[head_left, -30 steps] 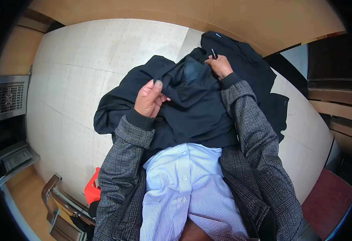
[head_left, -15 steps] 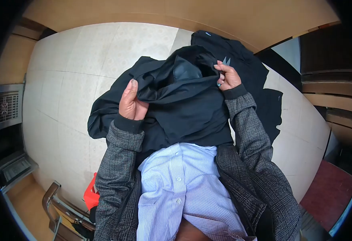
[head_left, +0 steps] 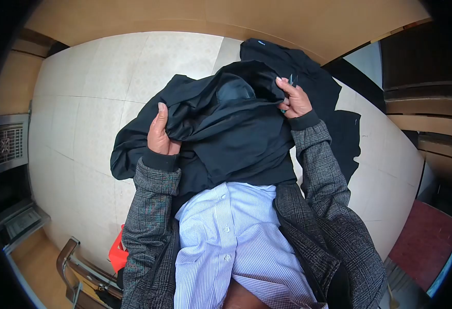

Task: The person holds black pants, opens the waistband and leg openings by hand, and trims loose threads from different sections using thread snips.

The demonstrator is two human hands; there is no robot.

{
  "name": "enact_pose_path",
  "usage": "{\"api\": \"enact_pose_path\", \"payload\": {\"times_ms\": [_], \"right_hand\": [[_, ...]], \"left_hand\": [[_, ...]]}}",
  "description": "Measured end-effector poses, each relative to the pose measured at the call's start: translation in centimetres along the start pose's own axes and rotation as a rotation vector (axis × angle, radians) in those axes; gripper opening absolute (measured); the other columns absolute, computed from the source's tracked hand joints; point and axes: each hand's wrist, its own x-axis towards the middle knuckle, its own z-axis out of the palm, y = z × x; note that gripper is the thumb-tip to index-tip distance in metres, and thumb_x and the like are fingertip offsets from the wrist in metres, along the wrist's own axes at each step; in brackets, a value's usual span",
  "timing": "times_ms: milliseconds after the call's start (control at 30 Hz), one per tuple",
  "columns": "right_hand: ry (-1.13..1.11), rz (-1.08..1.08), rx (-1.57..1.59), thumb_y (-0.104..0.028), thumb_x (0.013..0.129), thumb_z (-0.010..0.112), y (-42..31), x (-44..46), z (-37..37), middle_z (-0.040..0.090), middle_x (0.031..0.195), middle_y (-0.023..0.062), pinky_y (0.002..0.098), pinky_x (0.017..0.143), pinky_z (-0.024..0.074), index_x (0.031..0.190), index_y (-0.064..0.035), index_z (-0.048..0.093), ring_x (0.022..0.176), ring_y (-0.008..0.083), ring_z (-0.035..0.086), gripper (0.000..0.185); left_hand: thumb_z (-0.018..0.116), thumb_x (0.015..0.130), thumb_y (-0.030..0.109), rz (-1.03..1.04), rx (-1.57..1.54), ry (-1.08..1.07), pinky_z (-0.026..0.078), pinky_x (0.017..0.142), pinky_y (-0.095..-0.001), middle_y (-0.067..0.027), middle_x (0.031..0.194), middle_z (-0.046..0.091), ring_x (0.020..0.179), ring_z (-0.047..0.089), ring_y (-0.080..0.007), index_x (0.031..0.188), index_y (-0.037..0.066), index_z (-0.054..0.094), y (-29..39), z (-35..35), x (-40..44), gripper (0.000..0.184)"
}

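A black garment (head_left: 246, 139) lies bunched across my lap, its opening facing up and showing a shiny dark lining (head_left: 233, 90). My left hand (head_left: 161, 131) holds the left side of that opening; the thumb points up and the fingers are hidden beneath the cloth. On the opposite side, my right hand (head_left: 297, 100) grips the edge between thumb and fingers. Small scissors (head_left: 292, 80) are tucked in the same hand, blades pointing away from me, with a bit of turquoise showing below the fingers. Most of the scissors is covered by the hand.
More black cloth (head_left: 282, 56) lies on the pale tiled floor (head_left: 81, 118) beyond and to the right. A wooden panel (head_left: 210, 15) closes off the far side. A red object (head_left: 117, 252) and a metal-framed chair (head_left: 69, 262) stand at lower left, a dark red surface (head_left: 427, 242) at lower right.
My left hand has shifted slightly left, widening the opening a little. My right hand has turned slightly, so the scissor blades show narrower. Both hands keep hold of the cloth.
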Motion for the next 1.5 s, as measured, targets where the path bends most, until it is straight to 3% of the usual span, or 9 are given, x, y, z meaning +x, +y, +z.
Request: {"api": "enact_pose_path", "payload": {"times_ms": [133, 267, 433, 633, 800, 933, 1100, 1500], "right_hand": [[-0.036, -0.038, -0.048, -0.009, 0.091, 0.063, 0.0, 0.7, -1.3, 0.050, 0.062, -0.0029, 0.0163, 0.036, 0.0228, 0.099, -0.0072, 0.059, 0.043, 0.0032, 0.033, 0.009], [-0.049, -0.082, 0.035, -0.007, 0.090, 0.065, 0.0, 1.2, -1.4, 0.050, 0.062, -0.0042, 0.0159, 0.036, 0.0216, 0.100, -0.0070, 0.060, 0.041, 0.0026, 0.030, 0.011], [-0.015, -0.061, 0.090, -0.010, 0.088, 0.068, -0.7, 0.9, 0.0, 0.050, 0.062, -0.0044, 0.0160, 0.035, 0.0205, 0.100, -0.0069, 0.060, 0.039, 0.0028, 0.028, 0.014], [0.075, -0.061, -0.142, -0.015, 0.087, 0.070, -0.8, 0.4, 1.0, 0.050, 0.060, -0.0044, 0.0166, 0.034, 0.0204, 0.098, -0.0069, 0.061, 0.039, 0.0032, 0.030, 0.016], [0.141, -0.146, -0.341, -0.019, 0.087, 0.070, -0.8, 0.1, 1.9, 0.051, 0.059, -0.0043, 0.0172, 0.034, 0.0197, 0.094, -0.0079, 0.063, 0.038, 0.0026, 0.033, 0.015], [0.124, -0.137, -0.302, -0.020, 0.088, 0.068, -0.7, 0.6, 0.8, 0.052, 0.059, -0.0044, 0.0176, 0.034, 0.0196, 0.089, -0.0090, 0.064, 0.037, 0.0028, 0.034, 0.011], [0.104, -0.083, -0.098, -0.020, 0.089, 0.066, -0.6, 1.1, 0.6, 0.055, 0.059, -0.0040, 0.0180, 0.033, 0.0191, 0.082, -0.0105, 0.063, 0.036, 0.0042, 0.033, 0.012], [-0.037, 0.029, 0.212, -0.018, 0.091, 0.062, -0.2, 2.6, -0.2, 0.058, 0.059, -0.0030, 0.0193, 0.031, 0.0193, 0.073, -0.0123, 0.058, 0.033, 0.0066, 0.034, 0.020]], "left_hand": [[0.040, 0.103, 0.034, -0.013, -0.013, -0.013, 0.051, 0.097, -0.0336, -0.0168, 0.132, 0.056, 0.114, 0.061, -0.0264, 0.136, -0.004, 0.043, 0.0, -0.5, 0.0, 0.051], [0.046, 0.102, 0.027, 0.028, 0.073, 0.064, 0.054, 0.081, -0.0229, -0.0136, 0.118, 0.064, 0.093, 0.067, -0.0169, 0.127, -0.004, 0.050, 0.3, 0.6, -0.7, 0.040], [0.045, 0.102, 0.019, 0.096, 0.277, 0.062, 0.052, 0.091, -0.0274, -0.0138, 0.120, 0.063, 0.104, 0.065, -0.0206, 0.124, -0.002, 0.053, -0.4, -2.3, -0.1, 0.032], [0.047, 0.099, 0.012, 0.126, 0.424, 0.138, 0.053, 0.088, -0.0259, -0.0110, 0.113, 0.066, 0.097, 0.066, -0.0179, 0.118, -0.002, 0.056, -0.5, -2.7, -0.1, 0.025], [0.048, 0.097, 0.013, 0.083, 0.244, 0.174, 0.054, 0.088, -0.0286, -0.0115, 0.109, 0.068, 0.095, 0.067, -0.0208, 0.115, -0.002, 0.058, 0.1, -2.9, -0.1, 0.026], [0.048, 0.094, 0.014, -0.001, -0.153, 0.136, 0.053, 0.090, -0.0326, -0.0139, 0.109, 0.069, 0.095, 0.068, -0.0253, 0.113, -0.003, 0.060, 0.2, -3.6, -0.2, 0.028], [0.048, 0.092, 0.013, -0.009, -0.194, 0.218, 0.056, 0.082, -0.0342, -0.0129, 0.099, 0.071, 0.086, 0.069, -0.0268, 0.098, 0.000, 0.064, 0.5, -1.5, -0.2, 0.022], [0.046, 0.093, 0.012, -0.070, -0.327, -0.006, 0.056, 0.084, -0.0365, -0.0159, 0.106, 0.070, 0.091, 0.069, -0.0285, 0.100, -0.003, 0.064, 0.0, -2.4, 0.4, 0.025]]}}
